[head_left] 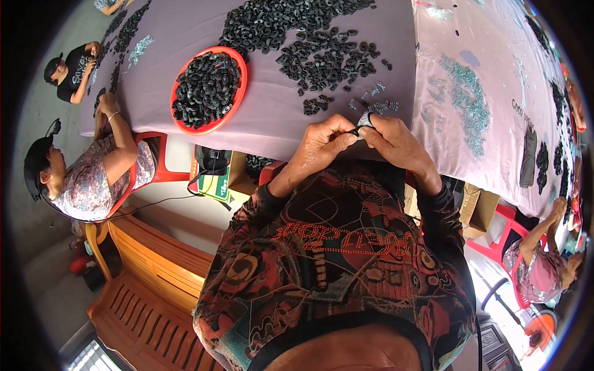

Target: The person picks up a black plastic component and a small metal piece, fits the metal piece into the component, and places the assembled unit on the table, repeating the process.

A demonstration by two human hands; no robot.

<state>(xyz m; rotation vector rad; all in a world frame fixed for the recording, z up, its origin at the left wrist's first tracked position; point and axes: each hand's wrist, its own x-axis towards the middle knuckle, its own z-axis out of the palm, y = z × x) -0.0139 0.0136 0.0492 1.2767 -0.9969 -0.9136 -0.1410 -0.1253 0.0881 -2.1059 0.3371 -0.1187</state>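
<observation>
In front of my chest, at the table's near edge, both hands meet with fingertips pinched together. My left hand (322, 143) is closed on a small black part (354, 131), mostly hidden by the fingers. My right hand (399, 145) pinches at the same spot; a grey wrap (365, 119) covers one of its fingers. Exactly what the right fingertips grip is too small to tell. Just beyond the hands lie small shiny coil-like metal pieces (385, 106) and a little group of black plastic parts (317, 105). A larger spread of black parts (328, 62) lies farther back.
A red basin (244, 77) heaped with black parts stands to the left on the purple cloth (272, 133). Greenish metal pieces (468, 102) are strewn over the pink cloth at right. Other people sit at both sides. An orange wooden bench (148, 315) is at lower left.
</observation>
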